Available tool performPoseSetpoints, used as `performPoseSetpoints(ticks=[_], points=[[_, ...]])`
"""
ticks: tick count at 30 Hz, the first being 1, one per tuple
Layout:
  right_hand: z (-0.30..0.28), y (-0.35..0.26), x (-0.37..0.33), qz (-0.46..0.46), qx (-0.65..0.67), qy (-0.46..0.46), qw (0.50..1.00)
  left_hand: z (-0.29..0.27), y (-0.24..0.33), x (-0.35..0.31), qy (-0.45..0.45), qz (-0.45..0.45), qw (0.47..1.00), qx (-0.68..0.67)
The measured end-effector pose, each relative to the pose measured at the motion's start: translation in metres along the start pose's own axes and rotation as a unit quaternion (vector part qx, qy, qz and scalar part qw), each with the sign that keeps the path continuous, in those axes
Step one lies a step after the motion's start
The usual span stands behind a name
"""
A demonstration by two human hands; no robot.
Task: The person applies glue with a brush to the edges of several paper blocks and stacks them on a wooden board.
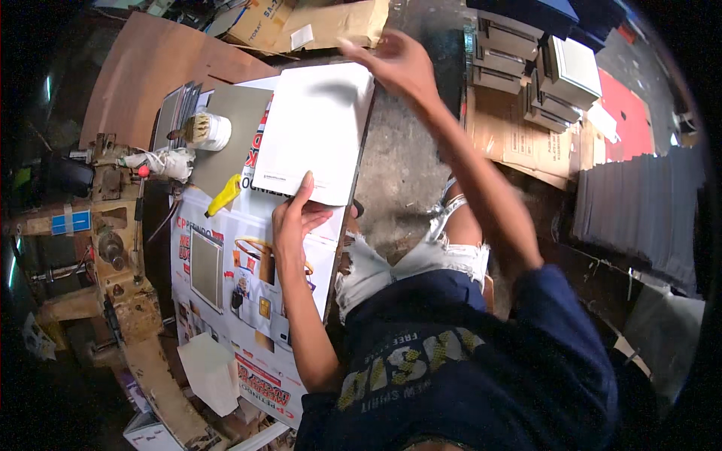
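A white book or pad of paper (316, 124), with a small printed line near its near edge, lies on the table by its right edge. My left hand (293, 222) grips its near edge, thumb on top and fingers curled below. Above its far right corner is my right hand (398, 68), slightly blurred, with fingers stretched out and nothing seen in them. A shadow falls on the white top. Left of the book lie a yellow cutter-like tool (223, 197) and a white tub (210, 131) with a brush in it.
Printed poster sheets (226, 316) cover the table, with a small grey panel (206, 269) on them. A worn metal machine (124, 263) stands at the left. Dark-edged book stacks (504, 56) and a tall grey sheet stack (635, 218) stand at the right. Cardboard (331, 26) lies beyond.
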State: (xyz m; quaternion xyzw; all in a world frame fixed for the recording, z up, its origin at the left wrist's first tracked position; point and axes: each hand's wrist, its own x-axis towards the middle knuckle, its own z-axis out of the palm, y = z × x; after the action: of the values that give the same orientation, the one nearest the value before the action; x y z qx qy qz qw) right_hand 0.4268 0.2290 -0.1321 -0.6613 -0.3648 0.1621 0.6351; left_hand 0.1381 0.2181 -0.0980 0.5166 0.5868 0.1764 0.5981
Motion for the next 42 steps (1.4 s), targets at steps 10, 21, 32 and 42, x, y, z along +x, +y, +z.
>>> performPoseSetpoints(ticks=[10,21,32,42], points=[[0.018,-0.031,-0.114,0.279,0.108,-0.065,0.952,0.009,0.001,-0.002,0.021,-0.004,0.998,0.06],[0.004,0.0,-0.098,0.274,0.118,-0.066,0.952,0.023,0.03,-0.019,0.083,-0.009,0.916,0.392],[0.002,-0.016,-0.098,0.285,0.117,-0.081,0.948,0.041,0.074,0.089,0.142,0.412,0.769,0.468],[0.001,-0.025,-0.109,0.205,0.009,0.023,0.979,0.046,0.066,0.091,0.099,0.372,0.798,0.463]])
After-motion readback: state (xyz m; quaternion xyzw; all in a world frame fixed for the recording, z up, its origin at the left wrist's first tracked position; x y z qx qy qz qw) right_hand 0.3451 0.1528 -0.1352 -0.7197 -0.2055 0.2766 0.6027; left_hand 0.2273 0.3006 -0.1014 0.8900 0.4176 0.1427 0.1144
